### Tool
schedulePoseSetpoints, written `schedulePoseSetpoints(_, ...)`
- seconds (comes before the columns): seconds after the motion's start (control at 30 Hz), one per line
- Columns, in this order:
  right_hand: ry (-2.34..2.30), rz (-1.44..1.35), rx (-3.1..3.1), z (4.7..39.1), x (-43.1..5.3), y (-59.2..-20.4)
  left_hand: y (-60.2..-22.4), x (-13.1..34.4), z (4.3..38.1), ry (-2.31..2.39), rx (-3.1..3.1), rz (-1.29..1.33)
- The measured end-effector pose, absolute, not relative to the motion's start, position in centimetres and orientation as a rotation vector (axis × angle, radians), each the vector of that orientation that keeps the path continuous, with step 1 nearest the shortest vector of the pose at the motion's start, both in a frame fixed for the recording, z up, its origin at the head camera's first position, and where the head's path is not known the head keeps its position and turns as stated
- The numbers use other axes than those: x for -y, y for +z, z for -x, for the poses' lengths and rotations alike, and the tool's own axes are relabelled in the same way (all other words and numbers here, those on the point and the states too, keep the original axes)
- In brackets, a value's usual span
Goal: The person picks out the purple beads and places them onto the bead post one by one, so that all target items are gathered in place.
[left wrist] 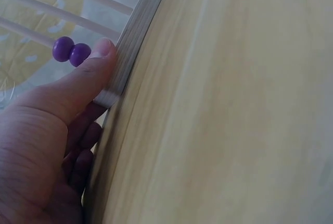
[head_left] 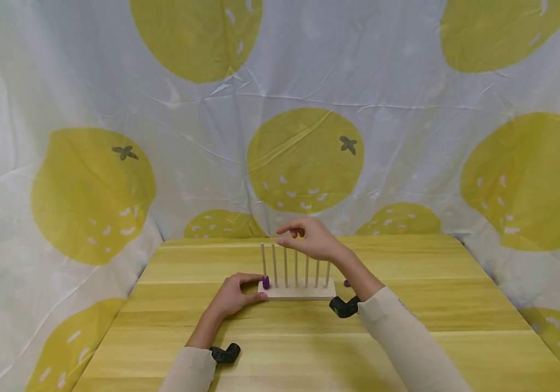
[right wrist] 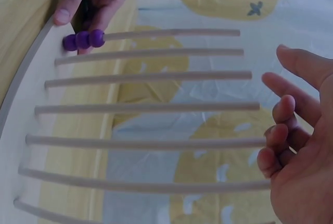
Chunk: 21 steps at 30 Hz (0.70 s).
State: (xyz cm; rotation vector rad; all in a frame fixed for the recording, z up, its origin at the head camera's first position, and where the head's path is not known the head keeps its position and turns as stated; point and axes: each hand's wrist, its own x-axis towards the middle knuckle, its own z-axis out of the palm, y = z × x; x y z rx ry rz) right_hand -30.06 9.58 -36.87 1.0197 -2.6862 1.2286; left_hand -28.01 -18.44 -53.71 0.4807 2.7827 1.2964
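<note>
A pale wooden base (head_left: 299, 294) with a row of several upright pegs (right wrist: 156, 107) stands on the table. Three purple beads (right wrist: 83, 39) are stacked at the bottom of the leftmost peg. My left hand (head_left: 231, 296) grips the base's left end, its thumb along the front edge beside the beads and its other fingers behind. Above the tops of the pegs hovers my right hand (head_left: 311, 239). Its thumb and index finger are apart, the other fingers loosely bent, and nothing is between them in the right wrist view.
Another purple bead (head_left: 347, 283) lies on the wooden table (head_left: 407, 316) right of the base, partly hidden by the right forearm. A white cloth (head_left: 397, 136) printed with yellow fruit hangs behind and at both sides. Each wrist carries a black device (head_left: 345, 307).
</note>
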Motion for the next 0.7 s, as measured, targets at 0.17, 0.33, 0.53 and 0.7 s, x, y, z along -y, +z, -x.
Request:
schedulePoseSetpoints(0.17,1.266,-0.940,2.686,30.0,-11.3,-37.2,-53.7,18.4,27.9,1.302,-2.789,-0.470)
schedulePoseSetpoints(0.33,1.268,-0.915,2.670,29.5,-13.0,-37.3,-53.6,18.4,27.8,1.300,-2.782,-0.458)
schedulePoseSetpoints(0.53,1.313,-0.855,2.646,28.8,-15.1,-37.6,-53.4,18.5,27.8,1.303,-2.787,-0.474)
schedulePoseSetpoints(0.7,1.358,-0.795,2.642,28.4,-16.7,-38.0,-53.5,18.6,28.0,1.292,-2.786,-0.478)
